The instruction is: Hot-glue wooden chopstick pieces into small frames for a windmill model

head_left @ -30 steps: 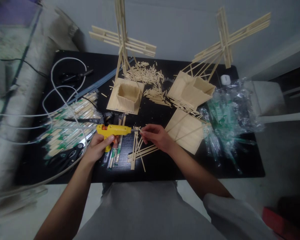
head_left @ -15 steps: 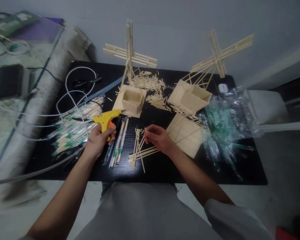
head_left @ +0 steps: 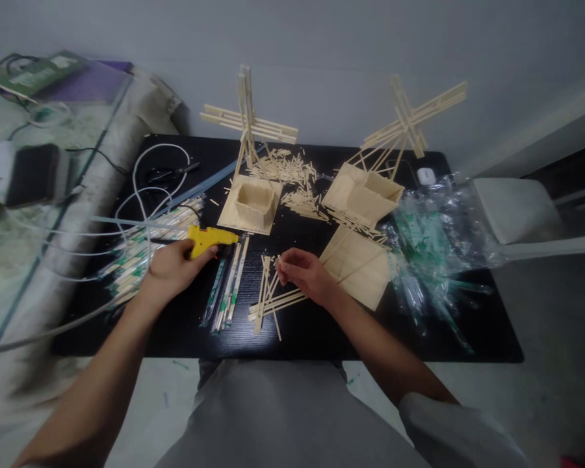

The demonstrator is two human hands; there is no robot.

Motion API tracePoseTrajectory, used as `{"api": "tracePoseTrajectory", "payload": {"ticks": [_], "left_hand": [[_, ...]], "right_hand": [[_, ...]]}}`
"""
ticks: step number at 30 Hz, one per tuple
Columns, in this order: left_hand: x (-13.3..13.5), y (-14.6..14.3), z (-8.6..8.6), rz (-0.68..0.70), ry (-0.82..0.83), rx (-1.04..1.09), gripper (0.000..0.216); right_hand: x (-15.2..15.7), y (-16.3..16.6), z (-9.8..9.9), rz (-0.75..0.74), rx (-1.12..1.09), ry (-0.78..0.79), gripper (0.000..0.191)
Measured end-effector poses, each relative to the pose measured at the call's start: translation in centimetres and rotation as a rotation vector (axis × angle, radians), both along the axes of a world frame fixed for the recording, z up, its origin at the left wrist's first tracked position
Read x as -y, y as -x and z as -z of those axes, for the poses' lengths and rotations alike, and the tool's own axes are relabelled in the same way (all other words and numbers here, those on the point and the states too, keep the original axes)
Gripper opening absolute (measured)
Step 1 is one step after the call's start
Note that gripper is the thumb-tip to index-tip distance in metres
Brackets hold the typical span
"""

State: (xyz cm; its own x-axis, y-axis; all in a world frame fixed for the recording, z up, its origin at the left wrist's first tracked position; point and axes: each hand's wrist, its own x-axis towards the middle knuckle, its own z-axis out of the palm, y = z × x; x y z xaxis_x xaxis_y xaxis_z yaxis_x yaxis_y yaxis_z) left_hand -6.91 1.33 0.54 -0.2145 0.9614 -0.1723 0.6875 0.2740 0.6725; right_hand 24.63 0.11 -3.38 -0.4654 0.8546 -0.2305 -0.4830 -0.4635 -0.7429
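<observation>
My left hand [head_left: 173, 266] is wrapped round the handle of a yellow hot glue gun [head_left: 210, 240], its nozzle pointing right. A long pale glue stick [head_left: 141, 223] appears to stick out behind the gun. My right hand [head_left: 305, 276] pinches a tiny piece of wooden stick [head_left: 279, 259] between thumb and fingertips. Just below that hand, several loose bamboo sticks [head_left: 268, 302] lie crossed on the black table [head_left: 312, 338]. Beyond the gun stands a stick-built windmill model [head_left: 256, 207] with an open box on its base.
A second windmill model [head_left: 365, 188] stands at the back right, before it a flat stick panel [head_left: 361, 273]. Short cut sticks [head_left: 287, 168] are heaped between the models. Wrapped chopsticks [head_left: 231, 286] lie left of centre, empty plastic wrappers [head_left: 433, 240] at right. White cables [head_left: 136, 166] loop at left.
My left hand has moved left and the glue gun has turned more level. My right hand still pinches the small stick piece. The whole view has shifted slightly.
</observation>
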Motion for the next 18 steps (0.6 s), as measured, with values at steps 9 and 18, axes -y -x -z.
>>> {"api": "tracePoseTrajectory", "payload": {"ticks": [9,18], "left_hand": [[-0.2,-0.9,-2.0,0.032,0.171,-0.403,0.042],[1.9,-1.3,-1.9,0.028,-0.246,-0.4,0.034]], "right_hand": [[0.1,0.1,0.3,0.007,0.02,0.004,0.043],[0.2,0.1,0.3,-0.017,0.043,-0.023,0.041]]}}
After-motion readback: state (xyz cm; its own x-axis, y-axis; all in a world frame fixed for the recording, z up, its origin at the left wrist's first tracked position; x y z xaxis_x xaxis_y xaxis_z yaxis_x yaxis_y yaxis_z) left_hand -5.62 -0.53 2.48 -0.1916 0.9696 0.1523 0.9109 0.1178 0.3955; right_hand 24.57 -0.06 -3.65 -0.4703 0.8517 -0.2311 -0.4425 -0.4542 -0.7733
